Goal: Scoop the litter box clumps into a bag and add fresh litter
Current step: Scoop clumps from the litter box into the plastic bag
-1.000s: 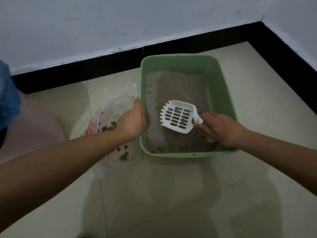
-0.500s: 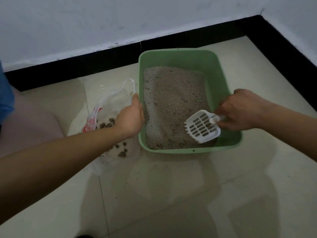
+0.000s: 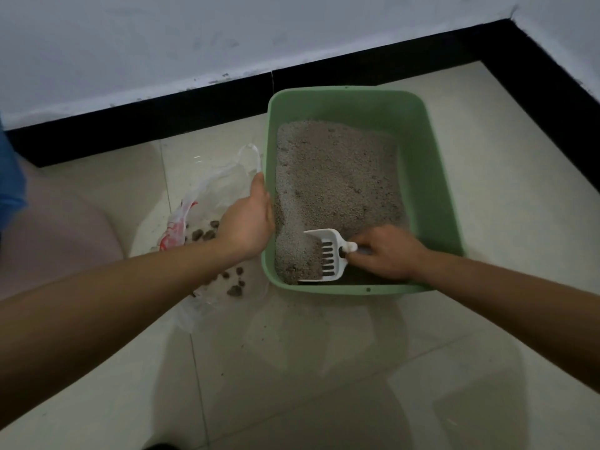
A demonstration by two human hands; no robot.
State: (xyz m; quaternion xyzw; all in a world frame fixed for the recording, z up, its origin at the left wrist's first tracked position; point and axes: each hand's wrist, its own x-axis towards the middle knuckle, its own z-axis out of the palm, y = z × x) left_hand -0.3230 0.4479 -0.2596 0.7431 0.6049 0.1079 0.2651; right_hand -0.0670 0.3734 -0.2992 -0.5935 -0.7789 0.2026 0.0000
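The right hand (image 3: 386,251) has its fingers curled tight around the short handle of a white scoop (image 3: 331,254). The scoop has long slots in it. It lies low in the near part of the green litter box (image 3: 422,177), with its open front pushed into the gray litter (image 3: 337,183), and some litter sits inside it. Just under this hand, at the near right corner, there is a dark patch where the litter is thin. The rest of the litter spreads to the far end of the box. The left hand (image 3: 246,222) holds the left rim of the box, with the thumb lying along the top edge; the fingers go over the rim and are hidden. Just beside the box, on its left, a thin clear bag (image 3: 220,186) with red marks lies open on the floor (image 3: 324,368). Dark clumps (image 3: 207,234) are in the bag, partly hidden by the left arm. The box stands on pale tiles near a corner, close to a black strip (image 3: 162,118) at the foot of a white wall (image 3: 227,34).
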